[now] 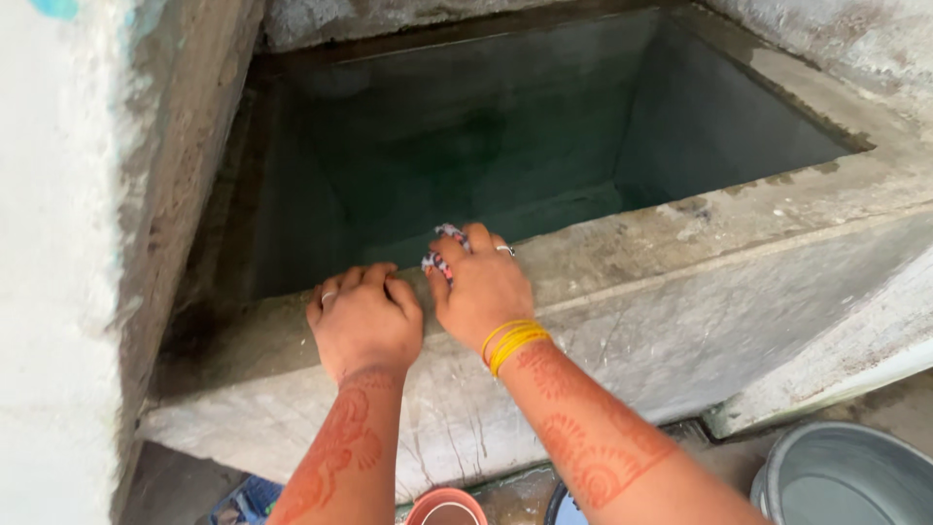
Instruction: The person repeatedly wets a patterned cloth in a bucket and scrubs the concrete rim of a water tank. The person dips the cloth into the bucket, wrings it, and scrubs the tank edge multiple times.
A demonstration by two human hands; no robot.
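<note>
Concrete tank ledge, both my hands at its rim.

Nearest me, at floor level: round terracotta-coloured pot (446, 507) between my forearms; grey metal basin (846, 476) to the right. Next, rough grey concrete tank wall (680, 321), its flat top ledge running left to right. On that ledge, my left hand (364, 321), fingers curled under and pressed down, nothing visible in it. Just beside it, my right hand (483, 287) with yellow bangles, fingers closed around a small crumpled pink-and-white patterned cloth (442, 248); the cloth pokes out beyond the fingertips, at the ledge's inner edge, toward the tank, the right hand being the nearer. Beyond: dark green still water (466, 146) and far wall.
</note>
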